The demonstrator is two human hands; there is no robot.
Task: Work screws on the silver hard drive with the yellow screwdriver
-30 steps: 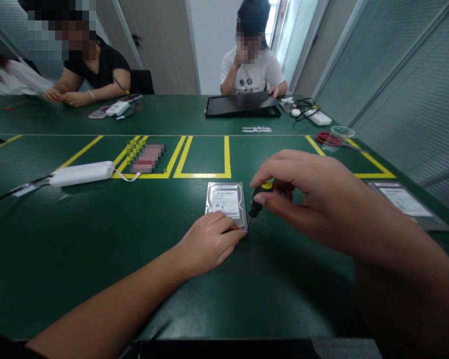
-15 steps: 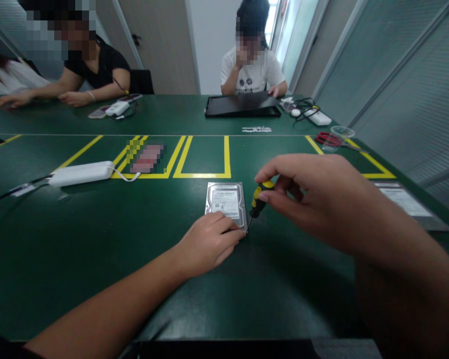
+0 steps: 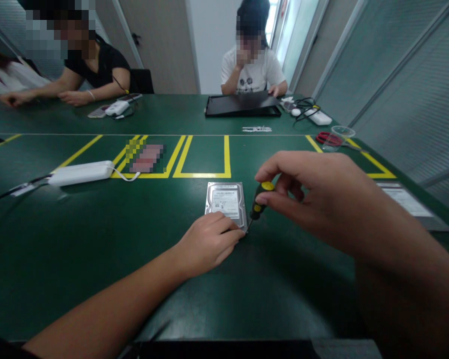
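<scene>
A silver hard drive (image 3: 225, 199) with a white label lies flat on the green table. My left hand (image 3: 211, 244) is closed over its near end, fingertips at the near right corner, hiding part of that edge. Between thumb and fingers my right hand (image 3: 303, 194) grips a yellow and black screwdriver (image 3: 259, 203). The screwdriver leans, its handle up and to the right, and its thin shaft reaches down to the drive's near right corner. Whether a screw sits under the tip is too small to tell.
On the left lies a white power strip (image 3: 82, 173) with cables, near a blurred phone (image 3: 147, 158). Yellow tape (image 3: 202, 175) marks the table. Red-handled scissors (image 3: 327, 139) and a clear cup (image 3: 342, 132) lie at the right. Across sits a person with a black panel (image 3: 243, 105).
The screwdriver handle has turned slightly in my right hand, its yellow patches now lying differently. My left hand and the hard drive stay in place.
</scene>
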